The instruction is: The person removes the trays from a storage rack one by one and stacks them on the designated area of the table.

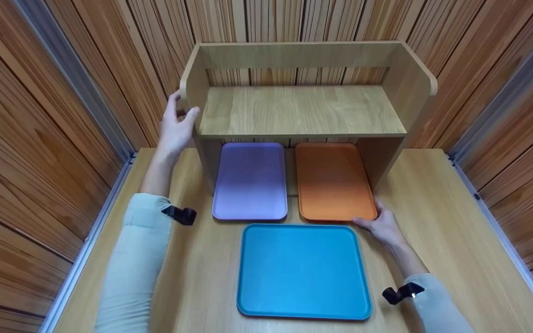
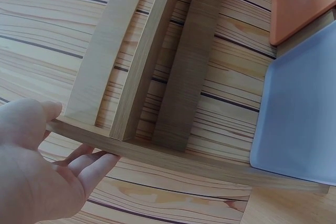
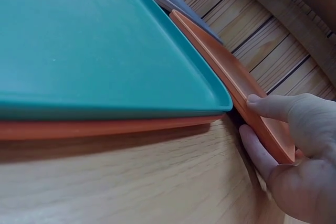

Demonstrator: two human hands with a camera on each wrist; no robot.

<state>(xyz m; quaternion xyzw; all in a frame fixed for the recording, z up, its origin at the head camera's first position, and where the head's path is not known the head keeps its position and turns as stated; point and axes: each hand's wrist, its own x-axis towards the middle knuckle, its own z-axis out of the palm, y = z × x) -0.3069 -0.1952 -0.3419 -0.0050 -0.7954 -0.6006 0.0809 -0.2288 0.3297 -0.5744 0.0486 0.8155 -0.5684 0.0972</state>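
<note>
Past the blue tray [image 1: 303,273], your right grip [image 1: 384,226] pinches the near-right corner of the orange tray [image 1: 336,185], toward the bench [image 1: 433,208]'s back edge; guide it level. Your left grip [image 1: 176,129] clamps the wooden desktop shelf [image 1: 303,108]; brace it gently.

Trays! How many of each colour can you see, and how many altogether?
Blue rectangular tray: 1
Purple rectangular tray: 1
Orange rectangular trays: 2 (one pinched by the right hand, one under the blue tray with only its edge showing)
Total: 4 trays in sight
</note>
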